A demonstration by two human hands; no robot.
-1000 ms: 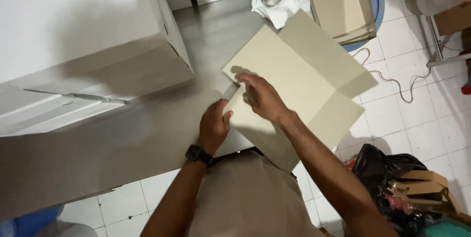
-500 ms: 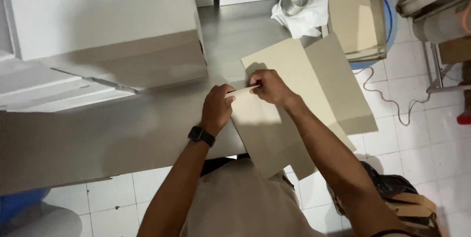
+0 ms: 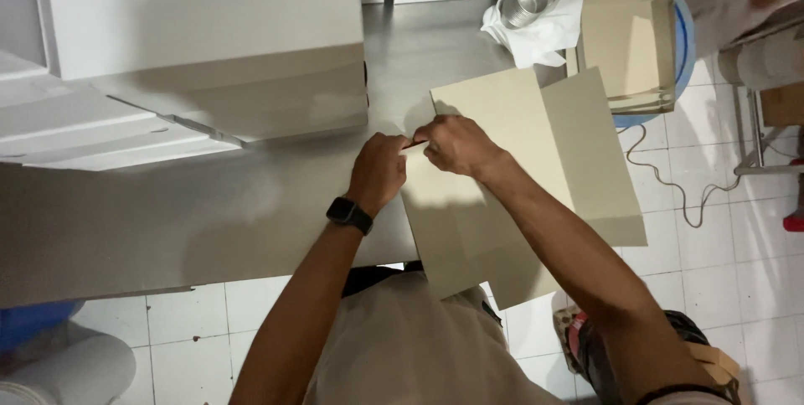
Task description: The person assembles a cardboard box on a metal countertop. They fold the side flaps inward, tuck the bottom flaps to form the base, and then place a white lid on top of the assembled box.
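Head view looks down on a steel table (image 3: pixel 209 221) bearing stacked white boxes (image 3: pixel 201 45) and a flat beige cardboard sheet (image 3: pixel 519 162) overhanging its near edge, whose left edge the left hand (image 3: pixel 378 172) and right hand (image 3: pixel 452 144) both pinch.

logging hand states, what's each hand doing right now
Left hand: closed, pinching the cardboard sheet's left edge.
Right hand: closed, pinching the same edge.
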